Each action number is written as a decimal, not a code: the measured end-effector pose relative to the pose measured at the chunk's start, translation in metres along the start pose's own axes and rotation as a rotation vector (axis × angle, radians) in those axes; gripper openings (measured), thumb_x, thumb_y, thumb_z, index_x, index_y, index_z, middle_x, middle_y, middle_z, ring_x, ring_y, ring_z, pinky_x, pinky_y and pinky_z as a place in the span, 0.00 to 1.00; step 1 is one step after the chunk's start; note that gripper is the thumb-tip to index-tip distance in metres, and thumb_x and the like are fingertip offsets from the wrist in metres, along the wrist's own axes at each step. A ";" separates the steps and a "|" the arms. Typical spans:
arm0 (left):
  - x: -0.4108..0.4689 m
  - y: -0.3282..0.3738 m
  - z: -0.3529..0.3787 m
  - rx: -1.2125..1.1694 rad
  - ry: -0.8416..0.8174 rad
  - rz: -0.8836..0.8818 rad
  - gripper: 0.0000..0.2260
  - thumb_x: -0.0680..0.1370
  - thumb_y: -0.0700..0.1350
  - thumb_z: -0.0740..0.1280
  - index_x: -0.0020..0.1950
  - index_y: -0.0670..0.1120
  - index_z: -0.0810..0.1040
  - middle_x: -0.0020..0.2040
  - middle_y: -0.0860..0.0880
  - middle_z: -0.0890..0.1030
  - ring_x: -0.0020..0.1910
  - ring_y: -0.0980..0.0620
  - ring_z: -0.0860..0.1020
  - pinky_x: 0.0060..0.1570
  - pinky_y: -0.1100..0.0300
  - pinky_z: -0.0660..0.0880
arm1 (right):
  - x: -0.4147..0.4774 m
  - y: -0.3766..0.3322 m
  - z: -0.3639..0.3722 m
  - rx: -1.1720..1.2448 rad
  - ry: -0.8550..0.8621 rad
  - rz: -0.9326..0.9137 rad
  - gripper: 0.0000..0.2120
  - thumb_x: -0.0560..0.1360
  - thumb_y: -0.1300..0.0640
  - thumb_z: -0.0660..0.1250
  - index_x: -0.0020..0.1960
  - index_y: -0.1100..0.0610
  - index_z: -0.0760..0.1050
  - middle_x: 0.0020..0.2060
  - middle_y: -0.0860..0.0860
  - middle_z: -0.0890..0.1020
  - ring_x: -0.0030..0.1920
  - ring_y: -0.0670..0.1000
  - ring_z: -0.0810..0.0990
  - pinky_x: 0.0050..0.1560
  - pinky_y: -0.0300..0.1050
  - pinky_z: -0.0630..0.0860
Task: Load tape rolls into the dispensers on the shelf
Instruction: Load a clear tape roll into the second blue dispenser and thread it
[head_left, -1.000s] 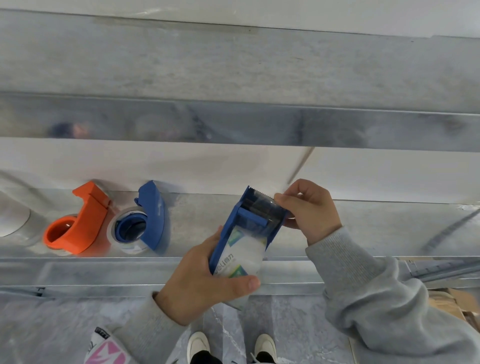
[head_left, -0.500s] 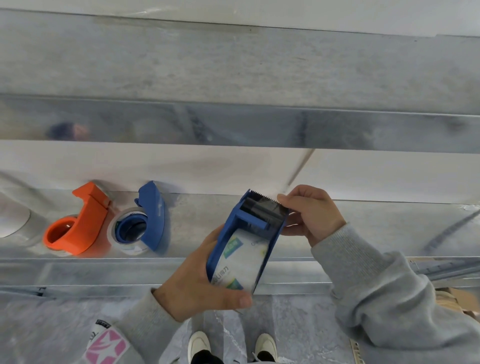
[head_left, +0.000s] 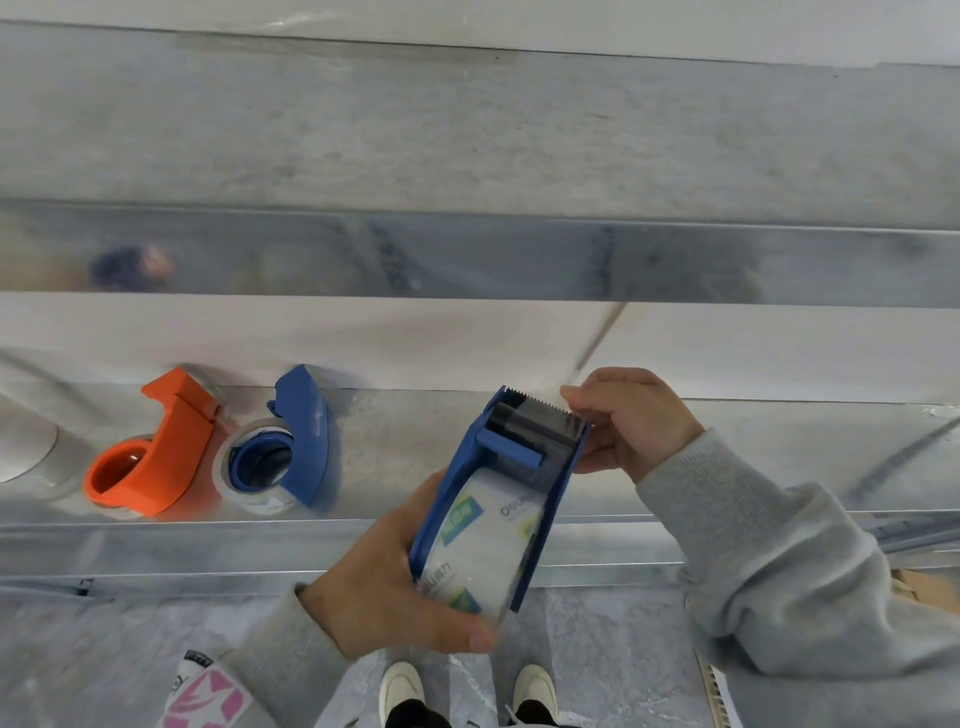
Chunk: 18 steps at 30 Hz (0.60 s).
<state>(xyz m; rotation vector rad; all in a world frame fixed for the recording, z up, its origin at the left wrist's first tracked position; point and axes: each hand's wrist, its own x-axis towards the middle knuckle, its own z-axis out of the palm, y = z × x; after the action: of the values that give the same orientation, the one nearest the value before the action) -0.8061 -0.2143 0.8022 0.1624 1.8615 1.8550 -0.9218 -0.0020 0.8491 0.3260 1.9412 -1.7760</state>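
My left hand (head_left: 384, 587) grips a blue tape dispenser (head_left: 511, 447) from below, above the front edge of the metal shelf (head_left: 727, 467). A clear tape roll (head_left: 485, 551) with a printed label sits inside it. My right hand (head_left: 631, 421) pinches at the serrated blade end of that dispenser; whether it grips the tape end or the dispenser's side I cannot tell. On the shelf to the left lie an orange dispenser (head_left: 156, 457) and a second blue dispenser (head_left: 301, 441), each with a tape roll in it.
A pale roll-like object (head_left: 23, 447) lies at the shelf's far left edge. Another metal shelf (head_left: 467, 156) runs above. Below are the grey floor, my shoes (head_left: 400, 691) and a cardboard piece (head_left: 919, 587) at the right.
The held dispenser has tilted and shifted slightly right, its roll turned a little. My right hand has slid from the blade's top to its right side.
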 end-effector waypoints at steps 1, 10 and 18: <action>0.000 0.000 0.000 0.001 -0.011 -0.004 0.38 0.60 0.36 0.79 0.67 0.44 0.67 0.53 0.46 0.83 0.51 0.44 0.83 0.44 0.52 0.80 | 0.000 0.000 0.000 -0.009 0.007 0.001 0.13 0.73 0.62 0.67 0.32 0.58 0.68 0.23 0.53 0.75 0.23 0.56 0.76 0.29 0.48 0.78; 0.002 0.002 -0.005 0.110 0.010 0.024 0.44 0.60 0.41 0.82 0.71 0.58 0.66 0.65 0.48 0.77 0.62 0.47 0.78 0.55 0.46 0.79 | 0.002 -0.001 0.010 -0.110 0.077 -0.094 0.12 0.76 0.59 0.65 0.35 0.56 0.66 0.35 0.56 0.85 0.31 0.55 0.80 0.34 0.47 0.78; -0.001 -0.007 0.006 0.068 0.002 0.073 0.52 0.63 0.31 0.78 0.76 0.51 0.51 0.63 0.52 0.78 0.59 0.47 0.80 0.50 0.52 0.81 | 0.005 -0.004 0.013 -0.143 0.090 -0.092 0.11 0.75 0.60 0.65 0.35 0.56 0.67 0.36 0.56 0.85 0.29 0.53 0.79 0.32 0.45 0.75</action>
<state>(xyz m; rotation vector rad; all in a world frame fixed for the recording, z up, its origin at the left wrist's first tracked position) -0.8011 -0.2097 0.7962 0.2552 1.9454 1.8410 -0.9251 -0.0156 0.8496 0.2763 2.1655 -1.6929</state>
